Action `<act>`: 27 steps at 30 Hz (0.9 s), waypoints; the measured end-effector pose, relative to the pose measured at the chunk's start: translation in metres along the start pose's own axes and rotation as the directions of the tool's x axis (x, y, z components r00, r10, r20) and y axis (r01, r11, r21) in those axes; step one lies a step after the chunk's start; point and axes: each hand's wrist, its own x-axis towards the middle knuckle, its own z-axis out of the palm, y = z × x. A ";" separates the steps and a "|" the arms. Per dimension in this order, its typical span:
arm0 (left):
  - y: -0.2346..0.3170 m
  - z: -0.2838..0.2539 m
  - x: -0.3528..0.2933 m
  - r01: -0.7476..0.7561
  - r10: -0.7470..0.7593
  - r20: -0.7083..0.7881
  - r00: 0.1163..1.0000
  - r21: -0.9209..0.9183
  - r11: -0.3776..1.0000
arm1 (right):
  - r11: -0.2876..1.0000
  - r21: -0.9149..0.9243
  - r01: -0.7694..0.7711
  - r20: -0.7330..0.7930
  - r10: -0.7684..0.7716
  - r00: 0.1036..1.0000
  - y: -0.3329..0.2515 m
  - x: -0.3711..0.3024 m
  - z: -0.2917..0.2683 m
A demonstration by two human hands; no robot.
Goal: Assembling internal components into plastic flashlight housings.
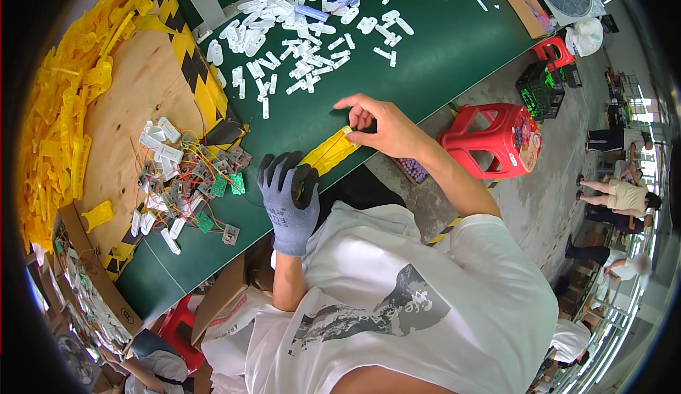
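A long yellow plastic part [330,151] lies slantwise between my hands, over the near edge of the green table. Thin dark lines, perhaps wires, run along it. My left hand [289,195], in a grey glove with dark fingertips, is closed on its left end. At the other end, my bare right hand [386,128] has its thumb against the part, with a small whitish piece showing at the tip. Its index finger reaches out above, and the other fingers curl in. What lies under the gloved fingers is hidden.
White plastic pieces [305,60] cover the far side of the green table [433,46]. Left of me lie wired circuit boards [206,170]. Yellow parts [67,124] are heaped on a wooden board [131,85]. A red stool [489,139] stands right; people are beyond.
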 end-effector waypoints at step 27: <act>-0.004 0.004 -0.008 -0.002 0.002 -0.018 1.000 -0.023 1.000 | 0.640 -0.766 0.059 0.082 0.006 0.997 0.021 0.219 -0.064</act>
